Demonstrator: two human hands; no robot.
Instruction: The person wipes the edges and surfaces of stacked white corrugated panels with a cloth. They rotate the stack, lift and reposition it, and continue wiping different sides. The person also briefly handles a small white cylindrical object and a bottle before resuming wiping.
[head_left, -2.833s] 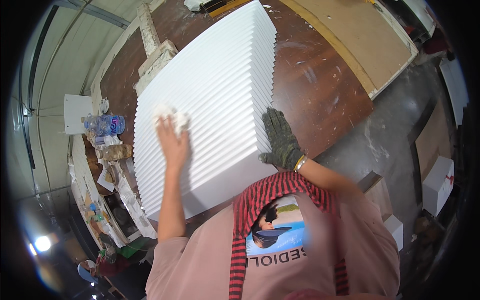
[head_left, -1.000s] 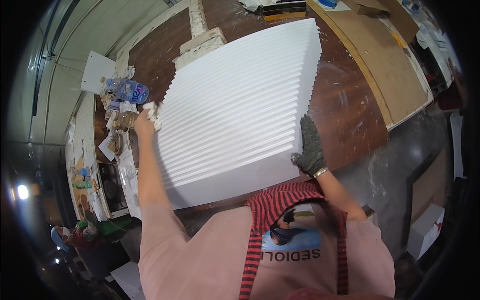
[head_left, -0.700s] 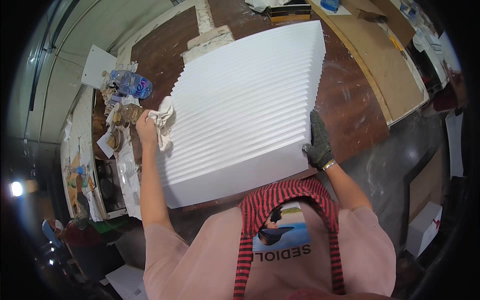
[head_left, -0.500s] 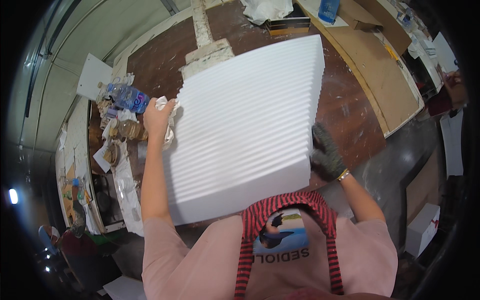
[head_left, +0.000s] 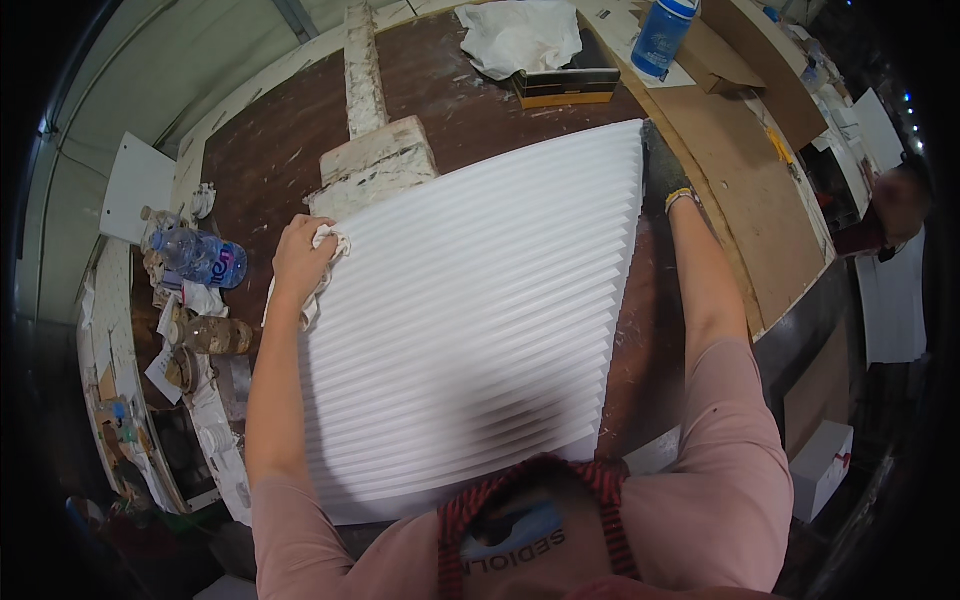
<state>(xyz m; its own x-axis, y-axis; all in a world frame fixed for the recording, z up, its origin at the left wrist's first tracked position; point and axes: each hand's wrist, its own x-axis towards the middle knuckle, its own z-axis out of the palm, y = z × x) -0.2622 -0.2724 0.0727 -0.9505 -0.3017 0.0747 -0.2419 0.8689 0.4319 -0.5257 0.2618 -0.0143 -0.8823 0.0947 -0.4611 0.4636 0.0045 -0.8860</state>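
A large white ribbed panel (head_left: pixel 470 320) lies across the brown workbench (head_left: pixel 270 150) in front of me. My left hand (head_left: pixel 300 255) rests on its upper left corner, closed around a crumpled white rag (head_left: pixel 322 272). My right hand (head_left: pixel 662 165), in a dark glove, grips the panel's upper right corner. Both arms wear pink sleeves, and a striped apron strap shows at the bottom.
A rough plaster block (head_left: pixel 375 165) touches the panel's far edge. Behind it lie a white cloth (head_left: pixel 520 35), a dark box (head_left: pixel 565 85) and a blue bottle (head_left: pixel 662 35). A plastic water bottle (head_left: pixel 200 257) and jars stand left. Plywood sheet (head_left: pixel 750 190) at right.
The panel has come down from a tilted, lifted position to lie lower across the bench. My right hand slid from its near right edge to the far right corner.
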